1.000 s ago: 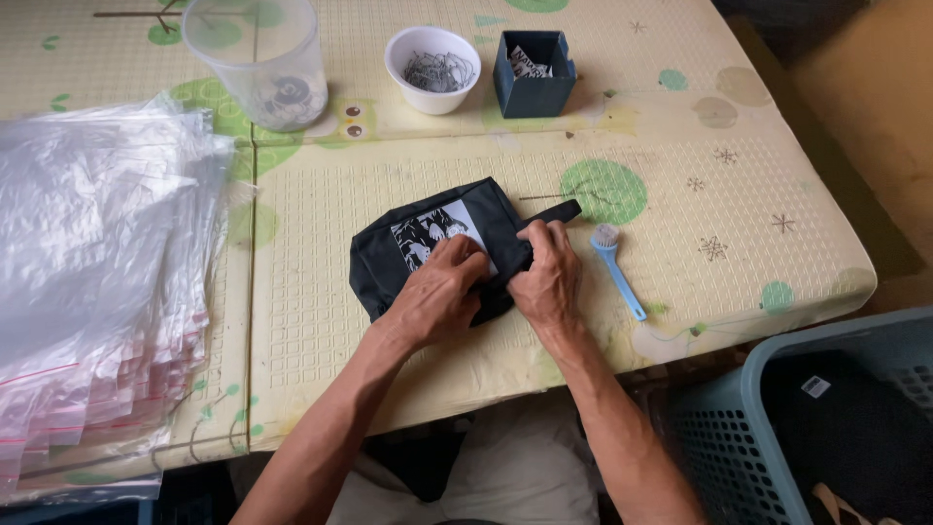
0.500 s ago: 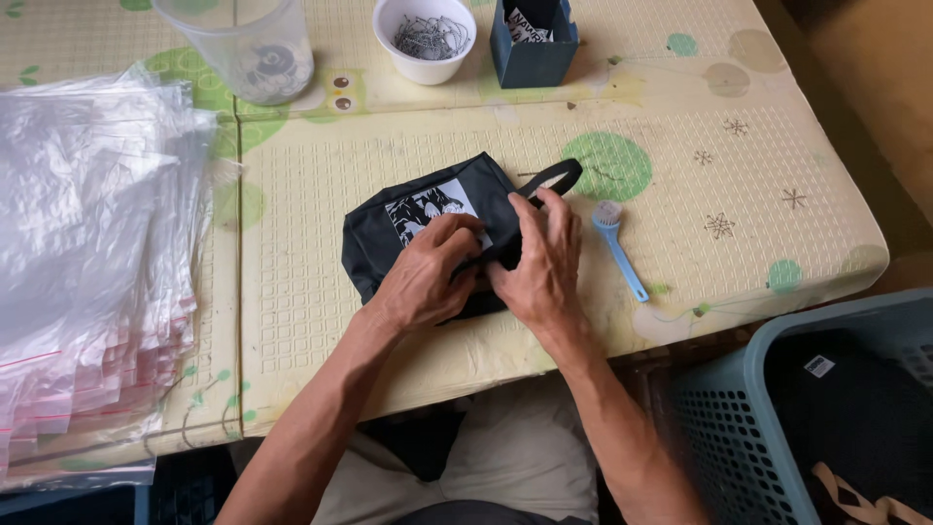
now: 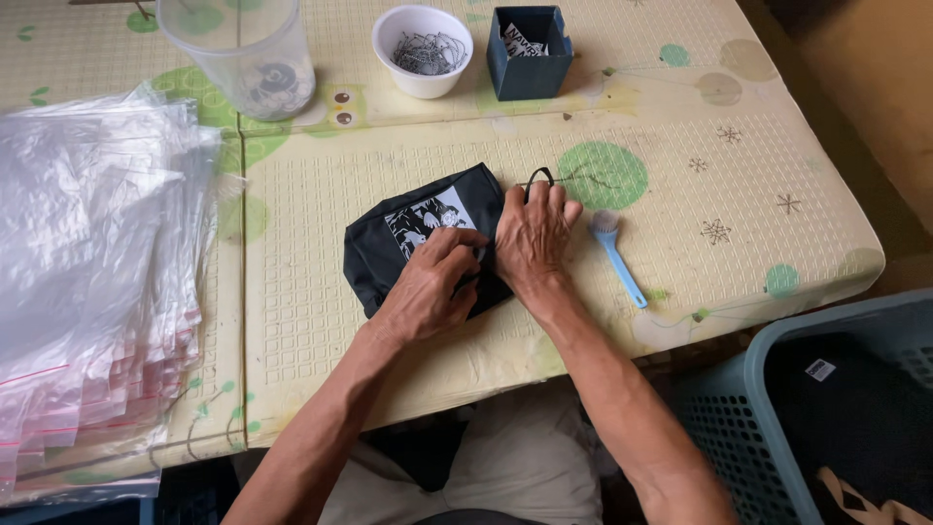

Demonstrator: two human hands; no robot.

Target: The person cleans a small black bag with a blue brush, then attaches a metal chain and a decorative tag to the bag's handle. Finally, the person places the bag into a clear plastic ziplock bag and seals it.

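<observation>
1. Nearest, at the lower right, a blue-grey plastic laundry basket stands beside the person's lap with dark cloth inside it.
2. On the left, a thick stack of clear plastic zip bags covers that end of the pale yellow padded tabletop.
3. In the middle, a folded black fabric pouch with a black-and-white picture patch lies flat on the tabletop.
4. The left hand presses down on the pouch's near right part, fingers bent onto the cloth; whether it pinches the fabric cannot be told.
5. The right hand lies on the pouch's right edge, fingertips curled at a thin black loop that sticks out past them.
6. Just right of that hand, a small light blue plastic brush lies on the tabletop.
7. Farther back stand a clear plastic cup with something dark at the bottom, a white bowl of metal clips and a dark blue square box holding printed tags.
</observation>
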